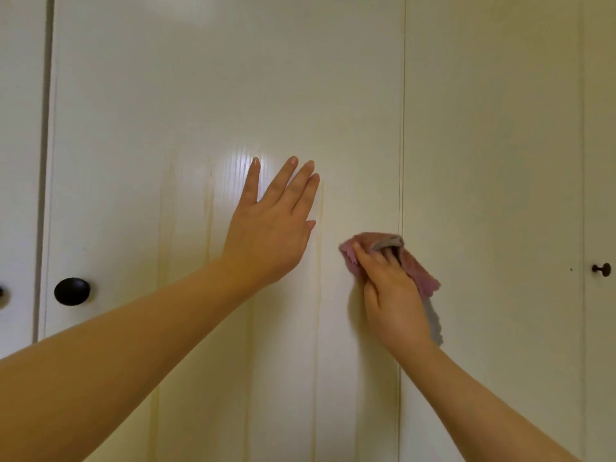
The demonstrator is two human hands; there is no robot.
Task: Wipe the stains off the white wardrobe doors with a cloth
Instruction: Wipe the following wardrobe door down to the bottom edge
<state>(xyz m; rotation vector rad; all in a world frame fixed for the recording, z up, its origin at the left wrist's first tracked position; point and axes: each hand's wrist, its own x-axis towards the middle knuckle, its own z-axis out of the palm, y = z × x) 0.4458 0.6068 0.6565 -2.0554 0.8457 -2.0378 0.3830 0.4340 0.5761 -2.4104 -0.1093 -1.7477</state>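
A white wardrobe door [133, 128] fills the middle of the view, with faint yellowish vertical streaks [209, 221] running down it. My left hand [271, 225] lies flat against the door, fingers straight and spread upward. To its right, my right hand [390, 288] grips a pink and grey cloth [418, 271] and presses it on the door beside the seam to the neighbouring door. Part of the cloth hangs down behind my wrist.
A round black knob [72, 291] sits at the door's left edge. Another white door [493, 161] stands to the right, and a small black knob [601, 269] shows at the far right. A dark gap [43, 161] separates the leftmost door.
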